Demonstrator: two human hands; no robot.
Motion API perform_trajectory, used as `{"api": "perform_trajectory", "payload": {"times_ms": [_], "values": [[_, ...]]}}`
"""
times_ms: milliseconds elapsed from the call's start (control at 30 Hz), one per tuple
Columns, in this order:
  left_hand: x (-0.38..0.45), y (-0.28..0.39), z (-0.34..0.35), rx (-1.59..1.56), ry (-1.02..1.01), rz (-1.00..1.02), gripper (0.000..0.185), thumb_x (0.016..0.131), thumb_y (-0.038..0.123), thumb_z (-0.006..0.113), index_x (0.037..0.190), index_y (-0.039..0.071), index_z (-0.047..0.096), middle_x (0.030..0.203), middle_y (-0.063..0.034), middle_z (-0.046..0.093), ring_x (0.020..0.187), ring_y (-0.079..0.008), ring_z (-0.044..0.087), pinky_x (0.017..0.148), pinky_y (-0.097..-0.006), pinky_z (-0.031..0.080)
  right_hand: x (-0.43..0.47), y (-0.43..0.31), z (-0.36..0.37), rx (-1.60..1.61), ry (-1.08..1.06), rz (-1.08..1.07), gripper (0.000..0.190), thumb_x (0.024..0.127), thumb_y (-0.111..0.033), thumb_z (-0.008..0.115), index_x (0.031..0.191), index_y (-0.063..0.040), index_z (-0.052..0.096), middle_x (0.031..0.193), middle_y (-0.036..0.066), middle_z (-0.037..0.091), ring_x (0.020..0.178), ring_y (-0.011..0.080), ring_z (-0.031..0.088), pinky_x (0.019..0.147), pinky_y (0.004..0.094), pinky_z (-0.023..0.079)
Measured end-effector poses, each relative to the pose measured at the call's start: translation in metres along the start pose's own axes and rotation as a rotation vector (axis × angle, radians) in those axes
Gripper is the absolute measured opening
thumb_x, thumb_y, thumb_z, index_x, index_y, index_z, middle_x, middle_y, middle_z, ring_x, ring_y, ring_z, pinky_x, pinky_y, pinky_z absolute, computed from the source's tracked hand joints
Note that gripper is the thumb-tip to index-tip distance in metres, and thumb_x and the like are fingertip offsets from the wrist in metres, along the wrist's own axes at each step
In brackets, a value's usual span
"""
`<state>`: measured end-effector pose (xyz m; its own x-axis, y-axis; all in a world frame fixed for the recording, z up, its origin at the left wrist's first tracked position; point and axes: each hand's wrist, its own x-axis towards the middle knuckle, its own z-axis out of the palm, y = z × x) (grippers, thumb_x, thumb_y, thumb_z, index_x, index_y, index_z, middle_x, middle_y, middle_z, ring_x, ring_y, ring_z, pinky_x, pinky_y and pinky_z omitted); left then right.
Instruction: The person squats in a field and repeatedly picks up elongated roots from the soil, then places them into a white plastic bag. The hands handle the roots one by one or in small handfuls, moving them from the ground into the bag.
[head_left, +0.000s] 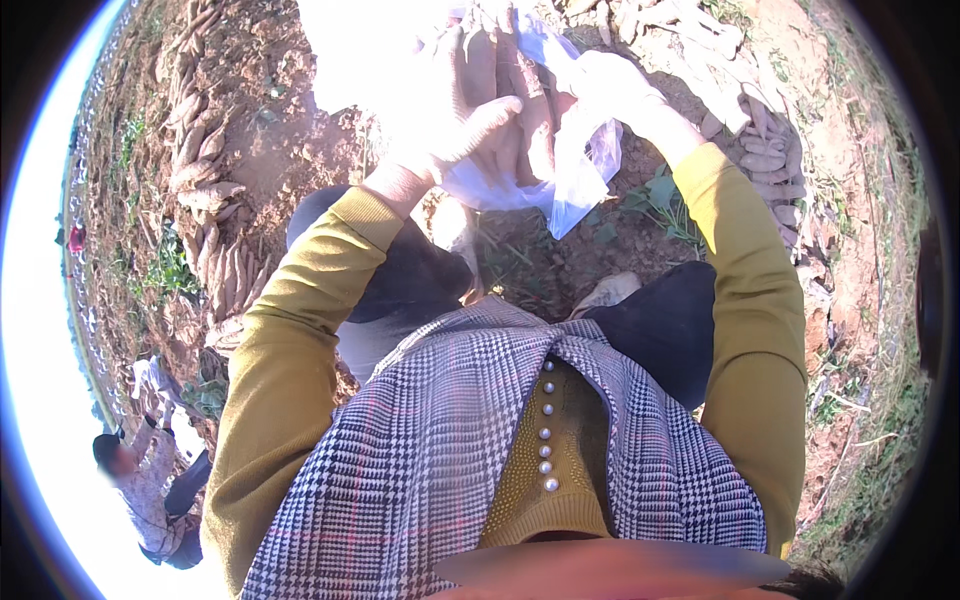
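Several long sweet potatoes lie side by side in a clear plastic bag in front of me. My left hand, in a pale knit glove, grips them from the left, its thumb across their front. On the right, my right hand holds the bag's side; glare washes out its fingers. A loose corner of the bag hangs below that hand. The upper part of the bag and the far ends of the sweet potatoes fade into bright light.
A row of sweet potatoes runs along the soil at left. More sweet potatoes are heaped at right. Green leaves grow near my right forearm. Another person is low at the far left, beside a pale sack.
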<state>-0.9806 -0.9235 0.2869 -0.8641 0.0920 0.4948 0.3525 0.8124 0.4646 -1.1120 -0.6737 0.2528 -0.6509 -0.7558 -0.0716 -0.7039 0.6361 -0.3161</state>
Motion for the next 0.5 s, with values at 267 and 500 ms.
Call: {"api": "perform_trajectory", "payload": {"times_ms": [267, 500], "values": [[0.017, -0.001, 0.022, 0.464, -0.273, 0.145, 0.083, 0.075, 0.037, 0.079, 0.149, 0.019, 0.049, 0.142, -0.0145, 0.055, 0.132, -0.0411, 0.052, 0.12, -0.0636, 0.025, 0.02, 0.096, -0.037, -0.282, 0.43, 0.137, 0.043, 0.088, -0.036, 0.075, 0.12, -0.009, 0.065, 0.113, 0.014, 0.067, 0.103, 0.0303, 0.065, 0.091, 0.0418, 0.054], [0.046, -0.032, 0.02, 0.195, -0.413, -0.168, 0.079, 0.088, 0.056, 0.062, 0.156, 0.021, 0.043, 0.151, -0.0173, 0.046, 0.138, -0.0443, 0.046, 0.118, -0.0601, 0.031, 0.051, 0.119, -0.034, -0.206, 0.277, 0.202, 0.049, 0.086, -0.036, 0.076, 0.126, -0.011, 0.063, 0.118, 0.014, 0.065, 0.109, 0.0304, 0.061, 0.094, 0.0423, 0.052]]}}
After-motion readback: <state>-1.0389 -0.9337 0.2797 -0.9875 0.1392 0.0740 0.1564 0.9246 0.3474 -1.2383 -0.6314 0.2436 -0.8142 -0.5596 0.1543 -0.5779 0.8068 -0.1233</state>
